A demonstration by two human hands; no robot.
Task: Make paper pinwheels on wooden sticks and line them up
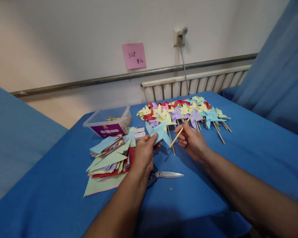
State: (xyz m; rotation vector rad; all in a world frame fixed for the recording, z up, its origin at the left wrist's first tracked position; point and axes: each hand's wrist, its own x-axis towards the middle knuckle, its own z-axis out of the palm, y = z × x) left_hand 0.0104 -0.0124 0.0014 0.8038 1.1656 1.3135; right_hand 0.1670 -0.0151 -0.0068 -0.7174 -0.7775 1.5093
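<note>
My left hand [144,152] pinches a light-blue pinwheel [159,131] by its edge above the blue table [250,158]; my right hand [192,140] grips a wooden stick [180,131], angled toward it. I judge this the joining step: the stick's tip must meet the wheel's centre. Finished pinwheels [186,112] lie just behind, cut paper [109,155] to the left. Scissors [167,174] lie half under my left wrist; any pin is too small to see.
</note>
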